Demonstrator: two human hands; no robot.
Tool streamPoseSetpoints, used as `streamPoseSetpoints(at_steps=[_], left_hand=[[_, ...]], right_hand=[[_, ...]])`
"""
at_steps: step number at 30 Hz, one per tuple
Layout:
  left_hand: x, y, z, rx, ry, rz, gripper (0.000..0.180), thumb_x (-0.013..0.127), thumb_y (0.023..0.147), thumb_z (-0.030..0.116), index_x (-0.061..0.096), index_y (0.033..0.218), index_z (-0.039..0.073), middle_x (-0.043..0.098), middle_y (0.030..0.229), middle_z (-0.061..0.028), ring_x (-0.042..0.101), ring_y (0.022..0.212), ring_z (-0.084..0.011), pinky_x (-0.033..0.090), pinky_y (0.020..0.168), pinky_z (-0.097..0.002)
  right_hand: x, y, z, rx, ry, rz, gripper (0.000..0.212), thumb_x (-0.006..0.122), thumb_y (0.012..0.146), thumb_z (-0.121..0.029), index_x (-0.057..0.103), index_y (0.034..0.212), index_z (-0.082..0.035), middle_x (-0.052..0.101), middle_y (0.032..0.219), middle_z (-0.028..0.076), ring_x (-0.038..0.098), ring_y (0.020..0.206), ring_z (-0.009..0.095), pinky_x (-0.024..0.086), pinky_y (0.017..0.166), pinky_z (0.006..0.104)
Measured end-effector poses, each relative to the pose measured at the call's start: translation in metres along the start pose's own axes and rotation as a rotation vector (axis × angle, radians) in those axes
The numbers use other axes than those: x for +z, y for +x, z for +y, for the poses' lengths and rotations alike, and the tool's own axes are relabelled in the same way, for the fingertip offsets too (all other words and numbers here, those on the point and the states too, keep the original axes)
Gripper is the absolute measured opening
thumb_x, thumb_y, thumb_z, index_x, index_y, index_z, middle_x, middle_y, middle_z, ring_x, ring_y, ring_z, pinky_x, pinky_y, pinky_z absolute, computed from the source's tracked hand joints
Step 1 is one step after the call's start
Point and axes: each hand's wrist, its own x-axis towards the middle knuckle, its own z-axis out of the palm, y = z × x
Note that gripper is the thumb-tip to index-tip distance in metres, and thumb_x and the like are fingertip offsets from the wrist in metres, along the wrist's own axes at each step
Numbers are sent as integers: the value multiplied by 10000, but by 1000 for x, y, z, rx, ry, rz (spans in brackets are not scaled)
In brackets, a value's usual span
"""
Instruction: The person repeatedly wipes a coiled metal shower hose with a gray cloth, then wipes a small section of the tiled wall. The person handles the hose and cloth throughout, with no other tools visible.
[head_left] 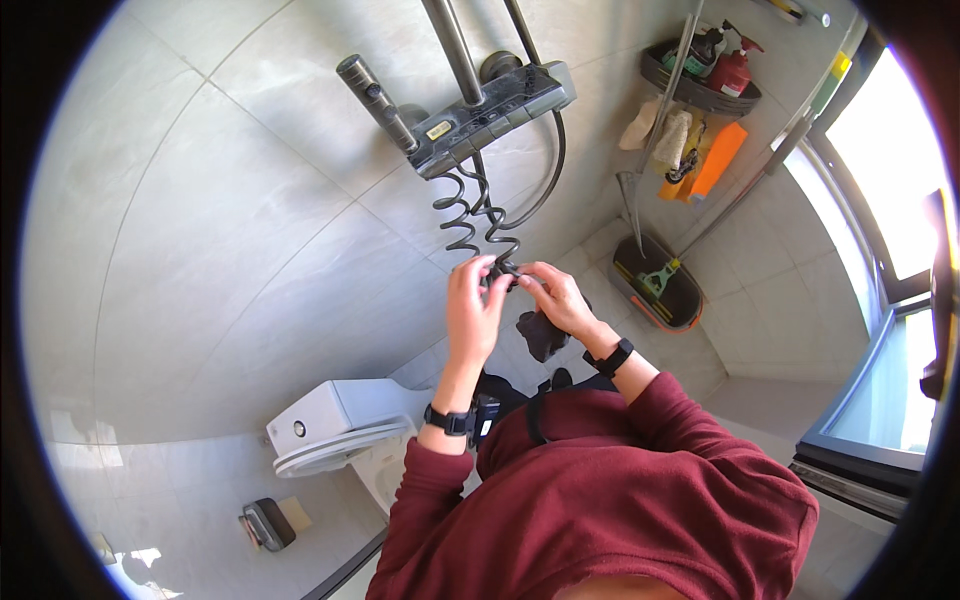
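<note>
In front of me, a dark piece (pixel 501 272) at the lower end of the black coiled hoses (pixel 497 225) sits between my two hands. My left hand (pixel 474 315) has its fingers closed around it from the left. From the other side, my right hand (pixel 562 300) pinches it between thumb and fingertips. The fingers cover most of the piece, so its exact kind is hidden. A crumpled dark cloth (pixel 543 337) hangs just under my right hand; whether that hand grips it I cannot tell. Above, the coils run up to a grey shower mixer (pixel 490 120) on the wall.
A white toilet (pixel 345 415) stands at the lower left, near a wall-mounted paper holder (pixel 270 524). On the right are a mop bucket (pixel 668 322), long-handled tools (pixel 745 190) and a corner shelf (pixel 735 101) with bottles. Beneath the shelf hang cloths (pixel 672 140). A window (pixel 895 150) lies beyond.
</note>
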Motion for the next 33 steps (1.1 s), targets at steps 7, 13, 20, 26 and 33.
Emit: streamPoseSetpoints(at_steps=[7, 13, 20, 26, 33], left_hand=[[12, 42, -22, -185, -109, -58, 197, 657, 964, 181, 655, 1079, 21, 710, 943, -99, 683, 807, -193, 543, 671, -342], [13, 38, -22, -455, -675, -113, 219, 639, 1001, 233, 659, 1054, 22, 708, 964, -57, 682, 828, -116, 562, 722, -258], [6, 45, -9, -453, -551, -188, 225, 663, 991, 241, 671, 1008, 17, 718, 923, -57, 657, 820, -89, 524, 750, -239], [14, 34, -6, -312, -628, -139, 247, 681, 981, 242, 700, 1019, -2, 725, 925, -33, 632, 850, -73, 492, 783, -225], [7, 28, -6, -408, -599, 13, 247, 647, 1000, 253, 683, 946, 15, 693, 856, -23, 631, 797, -81, 514, 732, -246]], right_hand=[[-13, 3, -14, -336, -283, -15, 182, 655, 942, -156, 655, 1085, -43, 643, 1184, 179, 658, 981, 384, 552, 840, 428], [-31, -3, -29, -67, -7, -121, 142, 630, 977, -149, 655, 1081, -57, 628, 1248, 129, 686, 847, 211, 566, 685, 326], [-33, 1, -43, -68, 77, -93, 197, 700, 924, -91, 627, 1101, -46, 642, 1087, 77, 564, 654, 86, 472, 550, 258], [-17, 6, -36, 115, 70, -39, 271, 687, 916, -77, 611, 1168, -10, 671, 953, 56, 534, 592, 72, 452, 540, 265], [-21, 4, -22, 216, 431, 41, 217, 660, 972, -174, 650, 1109, -6, 671, 843, 6, 537, 606, 44, 428, 530, 205]])
